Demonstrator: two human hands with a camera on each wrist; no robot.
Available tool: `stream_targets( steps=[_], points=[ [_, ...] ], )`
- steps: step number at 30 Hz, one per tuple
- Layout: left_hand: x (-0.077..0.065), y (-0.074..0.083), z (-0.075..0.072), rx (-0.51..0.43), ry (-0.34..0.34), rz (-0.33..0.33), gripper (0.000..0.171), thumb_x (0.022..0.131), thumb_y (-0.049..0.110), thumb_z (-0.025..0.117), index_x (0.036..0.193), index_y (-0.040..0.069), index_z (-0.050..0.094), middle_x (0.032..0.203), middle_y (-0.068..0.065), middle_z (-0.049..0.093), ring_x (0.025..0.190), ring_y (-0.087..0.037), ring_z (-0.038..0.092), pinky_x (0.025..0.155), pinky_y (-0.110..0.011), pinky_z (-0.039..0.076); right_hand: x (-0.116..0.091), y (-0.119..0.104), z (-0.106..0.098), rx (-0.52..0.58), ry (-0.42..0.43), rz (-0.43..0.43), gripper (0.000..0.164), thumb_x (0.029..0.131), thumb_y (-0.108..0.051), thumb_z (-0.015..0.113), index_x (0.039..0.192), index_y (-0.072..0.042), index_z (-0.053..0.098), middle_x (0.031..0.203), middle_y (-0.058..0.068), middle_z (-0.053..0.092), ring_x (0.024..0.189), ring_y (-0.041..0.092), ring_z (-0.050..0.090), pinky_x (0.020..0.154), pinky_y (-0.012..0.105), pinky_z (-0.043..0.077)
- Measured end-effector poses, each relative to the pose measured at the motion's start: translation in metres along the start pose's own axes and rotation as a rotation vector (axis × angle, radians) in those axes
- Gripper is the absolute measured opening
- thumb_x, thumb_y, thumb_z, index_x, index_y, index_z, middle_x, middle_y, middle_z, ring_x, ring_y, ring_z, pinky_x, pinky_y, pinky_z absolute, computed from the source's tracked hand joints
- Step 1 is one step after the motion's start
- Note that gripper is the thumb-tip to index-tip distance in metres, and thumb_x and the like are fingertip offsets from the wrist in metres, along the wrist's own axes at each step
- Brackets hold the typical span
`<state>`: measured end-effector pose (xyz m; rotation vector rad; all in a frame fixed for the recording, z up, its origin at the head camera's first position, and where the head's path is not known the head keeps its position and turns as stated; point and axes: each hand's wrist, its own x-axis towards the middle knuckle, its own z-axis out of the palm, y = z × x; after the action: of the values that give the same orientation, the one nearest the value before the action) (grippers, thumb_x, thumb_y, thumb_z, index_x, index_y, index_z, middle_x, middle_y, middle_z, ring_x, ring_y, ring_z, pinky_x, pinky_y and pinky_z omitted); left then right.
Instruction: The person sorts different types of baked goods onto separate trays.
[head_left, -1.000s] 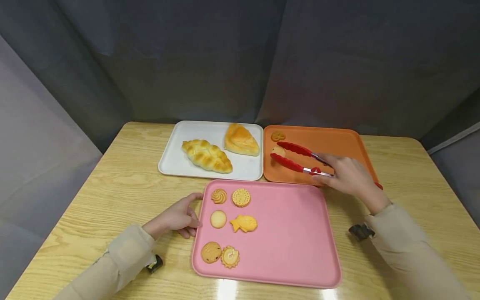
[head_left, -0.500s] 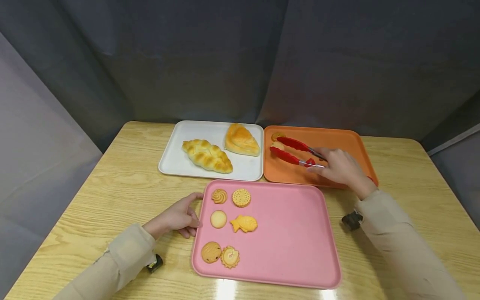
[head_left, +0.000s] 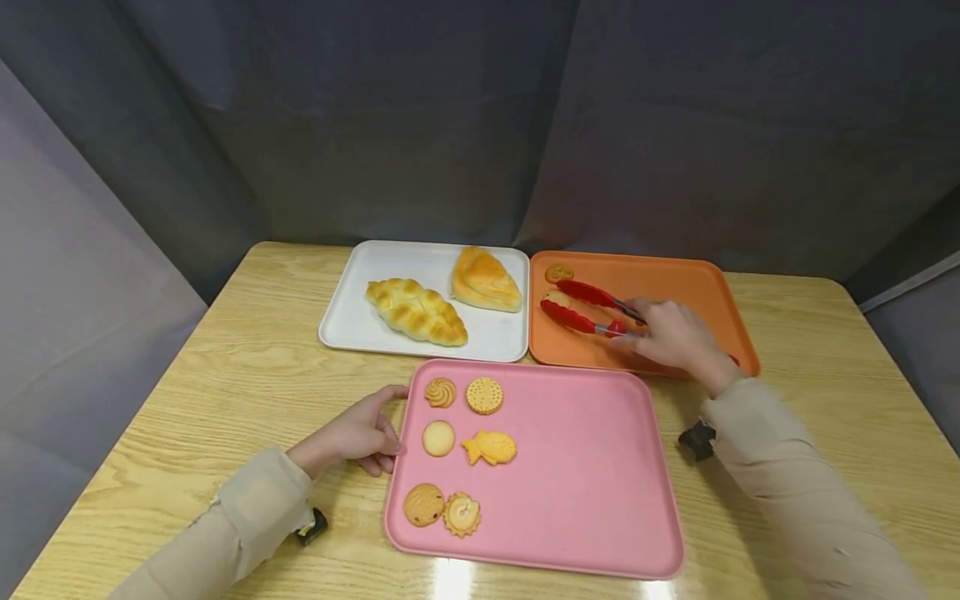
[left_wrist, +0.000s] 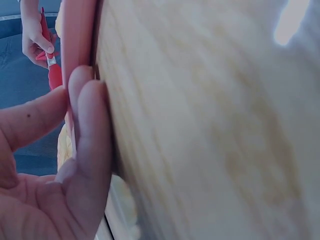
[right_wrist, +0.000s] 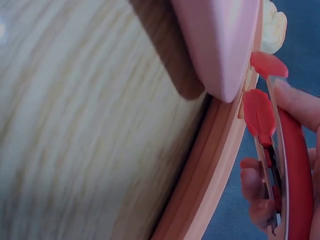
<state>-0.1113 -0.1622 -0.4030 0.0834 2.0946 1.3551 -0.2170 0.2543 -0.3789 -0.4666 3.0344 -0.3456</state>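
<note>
My right hand [head_left: 675, 337] grips a pair of red-tipped metal tongs [head_left: 588, 293] above the orange tray [head_left: 675, 283]. The parted tong tips lie on either side of a round cookie [head_left: 555, 297]; whether they touch it I cannot tell. A pretzel-shaped cookie [head_left: 559, 273] lies just behind. At the left edge of the pink tray [head_left: 577, 475], my left hand [head_left: 356, 433] pinches the rim, as the left wrist view shows with the thumb and fingers on either side. The pink tray bears several cookies, among them a fish-shaped one [head_left: 491, 447] and a swirled one [head_left: 440, 392].
A white tray [head_left: 348, 321] at the back left holds a braided bread [head_left: 417, 312] and a triangular pastry [head_left: 486, 281]. It stands against the orange tray, and the pink tray lies in front of both. Dark curtains [head_left: 420, 125] hang behind the wooden table [head_left: 247, 358].
My right hand has moved left and slightly back with the tongs, and their tips have drawn a little closer together around the round cookie. The left hand stays on the pink rim.
</note>
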Motion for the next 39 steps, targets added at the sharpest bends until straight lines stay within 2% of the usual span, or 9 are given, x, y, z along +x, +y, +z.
stream_targets(
  steps=[5,8,11,21,30,35,37,39],
  points=[
    [0.0,0.0,0.0,0.004,0.004,-0.001,0.072,0.081,-0.006,0.058,0.142,0.008,0.021,0.065,-0.011,0.059,0.047,-0.016,0.056,0.041,-0.031,0.049,-0.004,-0.001,-0.002,0.023,0.0,0.016,0.074,0.071,-0.047,0.071,0.123,0.002,0.05,0.078,0.011,0.058,0.064,0.025,0.049,0.056,0.04,0.044],
    [0.0,0.0,0.0,0.008,0.009,-0.005,0.072,0.081,-0.006,0.058,0.142,0.008,0.022,0.065,-0.011,0.06,0.047,-0.016,0.056,0.041,-0.031,0.049,-0.01,-0.001,-0.005,0.015,0.026,0.001,0.074,0.072,-0.046,0.071,0.123,0.002,0.049,0.085,0.015,0.061,0.066,0.026,0.051,0.059,0.043,0.047],
    [0.001,0.0,0.0,0.012,0.015,-0.01,0.072,0.081,-0.006,0.058,0.142,0.008,0.022,0.065,-0.011,0.06,0.047,-0.016,0.056,0.041,-0.031,0.049,-0.016,-0.002,-0.007,0.011,0.046,-0.015,0.078,0.071,-0.048,0.071,0.125,0.002,0.048,0.1,0.021,0.062,0.071,0.028,0.055,0.065,0.048,0.048],
    [0.001,0.0,0.001,0.008,0.01,-0.016,0.072,0.081,-0.006,0.058,0.142,0.008,0.021,0.067,-0.012,0.06,0.048,-0.016,0.057,0.042,-0.032,0.05,-0.044,-0.004,-0.018,0.03,0.134,-0.059,0.081,0.067,-0.049,0.074,0.127,-0.001,0.048,0.108,0.021,0.06,0.083,0.035,0.057,0.066,0.05,0.047],
    [-0.002,-0.003,-0.002,0.016,-0.031,0.034,0.073,0.083,-0.005,0.056,0.143,0.006,0.016,0.066,-0.011,0.059,0.05,-0.016,0.057,0.043,-0.033,0.05,-0.067,-0.014,-0.024,0.032,0.164,-0.078,0.078,0.066,-0.043,0.078,0.128,-0.004,0.049,0.105,0.018,0.062,0.064,0.022,0.057,0.053,0.038,0.046],
    [-0.004,-0.006,-0.004,0.004,-0.083,0.108,0.081,0.08,-0.008,0.058,0.144,0.007,0.01,0.067,-0.013,0.06,0.052,-0.017,0.057,0.045,-0.033,0.051,-0.08,-0.019,-0.024,0.035,0.228,-0.15,0.076,0.064,-0.037,0.081,0.125,-0.003,0.051,0.086,0.01,0.062,0.045,0.009,0.042,0.046,0.029,0.037],
    [-0.003,-0.008,-0.005,-0.006,-0.112,0.132,0.087,0.077,-0.01,0.059,0.145,0.008,0.009,0.069,-0.014,0.06,0.054,-0.017,0.056,0.045,-0.031,0.05,-0.086,-0.021,-0.025,0.04,0.257,-0.177,0.075,0.062,-0.035,0.082,0.124,-0.003,0.052,0.082,0.006,0.059,0.043,0.006,0.035,0.045,0.026,0.033],
    [-0.004,-0.01,-0.006,-0.009,-0.133,0.141,0.091,0.074,-0.011,0.06,0.146,0.009,0.008,0.071,-0.015,0.06,0.055,-0.017,0.055,0.046,-0.029,0.048,-0.09,-0.024,-0.024,0.046,0.268,-0.191,0.075,0.062,-0.034,0.082,0.124,-0.004,0.052,0.082,0.005,0.059,0.042,0.004,0.034,0.044,0.025,0.033]
  ],
)
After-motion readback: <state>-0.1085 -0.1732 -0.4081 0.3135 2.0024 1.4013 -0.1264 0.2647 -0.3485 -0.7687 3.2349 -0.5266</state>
